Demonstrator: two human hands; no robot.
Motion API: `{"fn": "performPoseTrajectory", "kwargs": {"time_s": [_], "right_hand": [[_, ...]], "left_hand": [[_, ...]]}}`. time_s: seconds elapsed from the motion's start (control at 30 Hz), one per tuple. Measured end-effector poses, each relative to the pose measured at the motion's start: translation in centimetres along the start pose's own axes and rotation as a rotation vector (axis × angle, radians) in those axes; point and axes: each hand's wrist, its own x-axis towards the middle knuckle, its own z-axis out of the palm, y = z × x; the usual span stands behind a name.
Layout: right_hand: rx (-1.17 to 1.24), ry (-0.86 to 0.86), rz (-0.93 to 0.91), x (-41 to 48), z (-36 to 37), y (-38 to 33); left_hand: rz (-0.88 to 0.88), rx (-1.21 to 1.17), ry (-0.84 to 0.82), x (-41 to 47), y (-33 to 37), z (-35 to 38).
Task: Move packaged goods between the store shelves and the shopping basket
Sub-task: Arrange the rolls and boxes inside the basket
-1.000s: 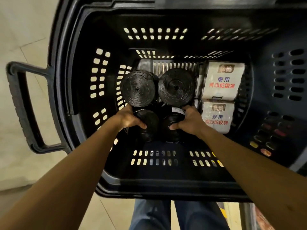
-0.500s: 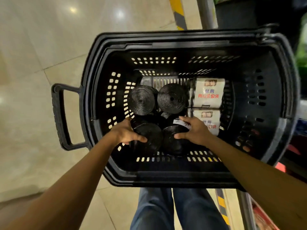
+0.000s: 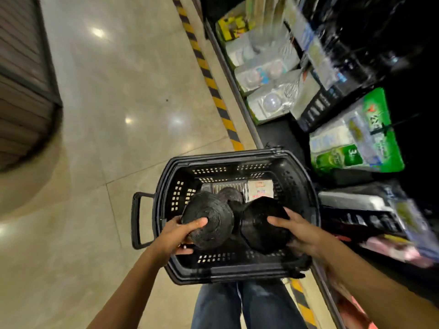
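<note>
Held side by side over the black perforated plastic basket (image 3: pixel 237 273): two black rolls of tightly wound, ribbed plastic film. At 9 o'clock the left roll (image 3: pixel 209 222), gripped by the left hand (image 3: pixel 174 237), thumb across its concentric end face, fingers curled beneath. At 3 o'clock the right roll (image 3: pixel 259 230), gripped by the right hand (image 3: pixel 303 233), fingertips hidden behind. Down inside at 12 o'clock, a third black roll (image 3: pixel 230 194) and white labelled pack (image 3: pixel 260 189), both partly covered. Blurred at 2 o'clock: shelf goods (image 3: pixel 351 138).
</note>
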Motion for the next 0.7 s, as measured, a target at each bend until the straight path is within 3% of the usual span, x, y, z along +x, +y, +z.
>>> {"fn": "performPoseTrajectory", "kwargs": {"time_s": [0.33, 0.7], "right_hand": [[0.415, 0.088, -0.235, -15.9, 0.4, -1.0], [0.851, 0.287, -0.523, -31.7, 3.8, 7.9]], "left_hand": [[0.204, 0.083, -0.105, -13.8, 5.8, 1.2], [0.359, 0.432, -0.449, -23.5, 6.1, 5.0]]}}
